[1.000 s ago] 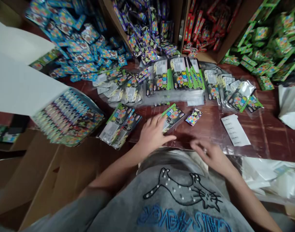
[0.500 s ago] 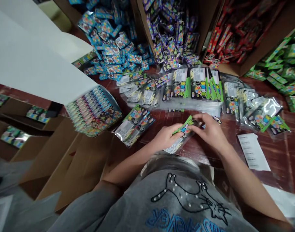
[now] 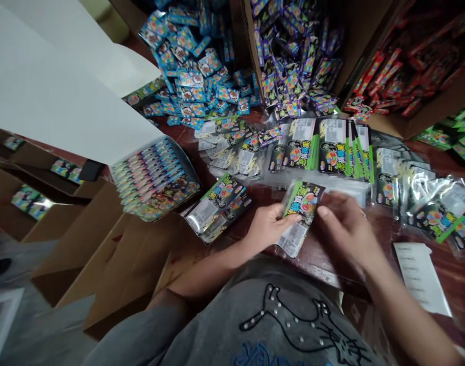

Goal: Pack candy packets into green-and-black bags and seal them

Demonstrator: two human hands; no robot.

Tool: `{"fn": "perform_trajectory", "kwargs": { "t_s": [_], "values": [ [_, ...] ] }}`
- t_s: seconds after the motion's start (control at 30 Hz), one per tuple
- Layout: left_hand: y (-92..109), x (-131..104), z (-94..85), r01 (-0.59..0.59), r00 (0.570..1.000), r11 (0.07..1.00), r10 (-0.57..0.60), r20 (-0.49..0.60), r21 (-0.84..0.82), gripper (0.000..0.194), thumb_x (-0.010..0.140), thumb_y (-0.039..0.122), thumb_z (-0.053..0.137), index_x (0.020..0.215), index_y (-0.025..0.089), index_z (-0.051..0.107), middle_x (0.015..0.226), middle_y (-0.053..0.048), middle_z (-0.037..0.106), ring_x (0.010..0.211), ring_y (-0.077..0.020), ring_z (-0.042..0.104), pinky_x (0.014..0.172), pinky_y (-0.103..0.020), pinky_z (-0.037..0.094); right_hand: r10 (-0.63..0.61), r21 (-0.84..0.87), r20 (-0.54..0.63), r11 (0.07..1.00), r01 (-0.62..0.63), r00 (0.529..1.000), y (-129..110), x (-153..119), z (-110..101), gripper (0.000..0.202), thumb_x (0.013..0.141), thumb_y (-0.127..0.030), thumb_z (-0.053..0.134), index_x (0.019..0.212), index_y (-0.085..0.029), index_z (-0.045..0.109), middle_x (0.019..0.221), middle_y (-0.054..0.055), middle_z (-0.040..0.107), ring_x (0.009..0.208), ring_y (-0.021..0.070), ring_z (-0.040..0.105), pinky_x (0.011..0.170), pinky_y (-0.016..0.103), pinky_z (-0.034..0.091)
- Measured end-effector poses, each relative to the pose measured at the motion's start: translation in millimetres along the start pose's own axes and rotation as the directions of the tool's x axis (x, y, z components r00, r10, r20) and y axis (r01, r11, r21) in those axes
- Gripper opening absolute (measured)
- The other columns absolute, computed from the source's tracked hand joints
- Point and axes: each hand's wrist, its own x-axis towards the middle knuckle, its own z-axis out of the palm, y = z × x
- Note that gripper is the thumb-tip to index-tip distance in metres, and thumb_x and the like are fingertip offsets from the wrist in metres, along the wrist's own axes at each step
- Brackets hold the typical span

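So my left hand (image 3: 270,223) has a snug pinch on the green-and-black packet (image 3: 301,206), thumb on its printed face, right above the near edge of the table (image 3: 316,254). The packet is flat and rectangular, with bright lettering and a pale grey printed panel at its lower end. My right hand (image 3: 347,223) is just beside it, thumb toward its right side, but it's so motion-blurred I can't tell whether the fingers grip anything.

The tabletop is dark reddish-brown, kinda scuffed and shiny. Two glossy packets (image 3: 217,206) overlap on the left, near an open display box (image 3: 156,178) packed with neat rows. Behind are limp, clear-plastic sleeves (image 3: 333,147) with printed cards, then heaps of little blue packs (image 3: 194,76), purple packs (image 3: 289,86) and red packs (image 3: 381,76). A white paper strip (image 3: 423,277) lies off to the right.

Compared to half a second ago, when both hands were on the packet, its printed face shows way more now and my right hand has shifted to its side. The view's swung a bit too.
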Motion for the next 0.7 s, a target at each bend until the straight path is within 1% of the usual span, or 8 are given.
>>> {"fn": "perform_trajectory", "kwargs": {
  "t_s": [0.07,0.13,0.27,0.4,0.5,0.57,0.63,0.7],
  "values": [
    [-4.8,0.8,8.1,-0.016,0.997,0.999,0.019,-0.068,0.035,0.041,0.098,0.056,0.072,0.102,0.015,0.078,0.091,-0.005,0.081,0.080,-0.0184,0.074,0.072,-0.025,0.055,0.136,-0.108,0.005,0.985,-0.134,0.991,-0.9,-13.0,27.9,0.046,0.107,-0.065,0.050,0.110,-0.022,0.065,0.081,0.007,0.075,0.066,0.0227,0.070,0.058,0.031,0.048],
    [-9.0,2.4,12.3,0.002,0.993,0.977,0.022,-0.114,0.212,0.041,0.102,0.057,0.068,0.101,0.017,0.075,0.088,-0.007,0.081,0.079,-0.0213,0.076,0.071,-0.027,0.056,0.191,-0.234,-0.082,0.950,-0.205,0.978,-2.0,-21.1,50.3,0.046,0.110,-0.062,0.041,0.100,-0.023,0.063,0.068,0.005,0.067,0.055,0.0225,0.062,0.052,0.030,0.035],
    [-13.2,5.9,8.8,0.075,0.996,0.826,-0.032,-0.087,0.559,0.041,0.112,0.054,0.051,0.117,0.017,0.067,0.095,-0.014,0.083,0.088,-0.0302,0.083,0.076,-0.035,0.060,0.152,-0.238,-0.226,0.949,-0.206,0.962,3.9,-23.4,77.6,0.040,0.111,-0.056,0.035,0.099,-0.025,0.057,0.079,0.012,0.074,0.060,0.0255,0.068,0.053,0.032,0.036],
    [-6.2,1.5,-7.9,0.036,0.998,0.769,-0.054,0.010,0.639,0.045,0.117,0.048,0.038,0.137,0.015,0.060,0.102,-0.015,0.084,0.092,-0.0294,0.084,0.079,-0.037,0.063,0.135,-0.258,-0.171,0.950,-0.177,0.976,18.0,-16.2,82.0,0.039,0.111,-0.055,0.035,0.096,-0.026,0.056,0.065,0.007,0.069,0.048,0.0244,0.062,0.049,0.031,0.029],
    [15.2,8.4,-42.6,-0.040,0.998,0.710,0.068,-0.012,0.703,0.053,0.115,0.050,0.044,0.152,0.013,0.053,0.116,-0.017,0.083,0.101,-0.0283,0.082,0.090,-0.038,0.063,0.043,-0.388,-0.007,0.920,-0.043,0.999,19.5,-1.8,60.8,0.047,0.112,-0.058,0.035,0.103,-0.022,0.064,0.062,0.005,0.069,0.040,0.0222,0.057,0.047,0.030,0.021],
    [38.3,34.9,-78.7,-0.029,0.975,0.628,0.189,-0.116,0.778,0.054,0.115,0.047,0.045,0.156,0.013,0.050,0.128,-0.018,0.079,0.114,-0.0284,0.078,0.100,-0.038,0.060,-0.069,-0.528,0.060,0.844,0.091,0.996,8.3,19.3,40.4,0.052,0.113,-0.060,0.037,0.112,-0.019,0.069,0.069,0.007,0.074,0.043,0.0226,0.060,0.047,0.031,0.023],
    [63.8,84.0,-118.4,0.033,0.953,0.495,0.246,-0.177,0.868,0.049,0.116,0.036,0.041,0.159,0.015,0.049,0.136,-0.018,0.075,0.122,-0.0299,0.073,0.106,-0.040,0.056,-0.225,-0.606,0.070,0.765,0.220,0.972,-11.9,55.4,27.5,0.049,0.112,-0.060,0.045,0.119,-0.019,0.072,0.081,0.011,0.080,0.059,0.0257,0.071,0.051,0.033,0.035],
    [85.3,148.0,-153.1,0.095,0.958,0.344,0.223,-0.179,0.934,0.049,0.114,0.022,0.040,0.161,0.013,0.047,0.145,-0.022,0.069,0.133,-0.0329,0.066,0.110,-0.044,0.053,-0.391,-0.550,0.142,0.733,0.401,0.909,-34.7,106.1,31.8,0.042,0.111,-0.051,0.052,0.128,-0.019,0.072,0.106,0.016,0.083,0.093,0.0298,0.078,0.070,0.037,0.054]
  ]
}}
